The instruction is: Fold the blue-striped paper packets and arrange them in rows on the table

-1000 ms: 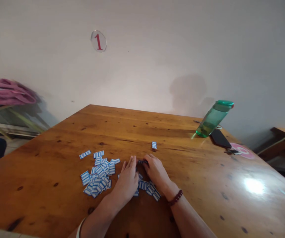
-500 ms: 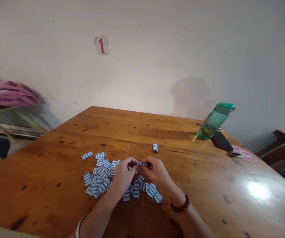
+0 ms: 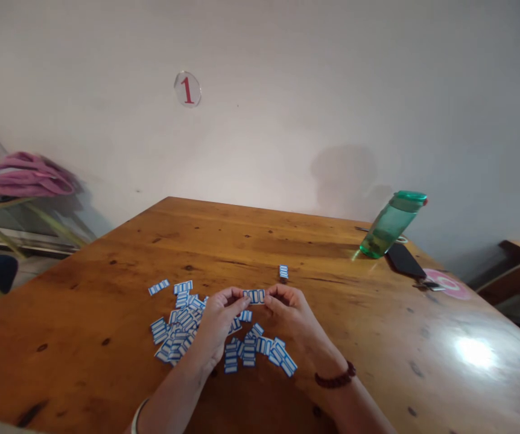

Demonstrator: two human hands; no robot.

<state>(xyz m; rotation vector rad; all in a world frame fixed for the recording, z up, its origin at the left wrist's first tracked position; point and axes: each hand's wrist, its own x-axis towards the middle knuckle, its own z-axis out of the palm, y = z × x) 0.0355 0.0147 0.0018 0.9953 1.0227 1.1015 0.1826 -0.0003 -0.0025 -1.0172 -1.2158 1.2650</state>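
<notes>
Between both hands is a small label strip (image 3: 254, 296), white panels framed in blue, its face turned toward me. My left hand (image 3: 220, 314) pinches its left end with thumb and fingers. The right end is pinched by my right hand (image 3: 291, 310). Under and around my left hand lies a loose pile of similar label strips (image 3: 182, 325). Another cluster of strips (image 3: 260, 346) spreads below the hands. Beyond my right hand, a small stack of strips (image 3: 283, 272) sits apart on the wooden table (image 3: 355, 337).
At the right stands a green water bottle (image 3: 392, 226), near a dark phone (image 3: 405, 260), keys (image 3: 428, 284) and a pink round mat (image 3: 450, 284). A wall with a number sign (image 3: 187, 89) rises behind the table. Pink cloth (image 3: 25, 175) lies on furniture at the left.
The strip between my hands has turned from nearly edge-on to face me. My fingers have shifted toward its ends, and my left hand has moved slightly left.
</notes>
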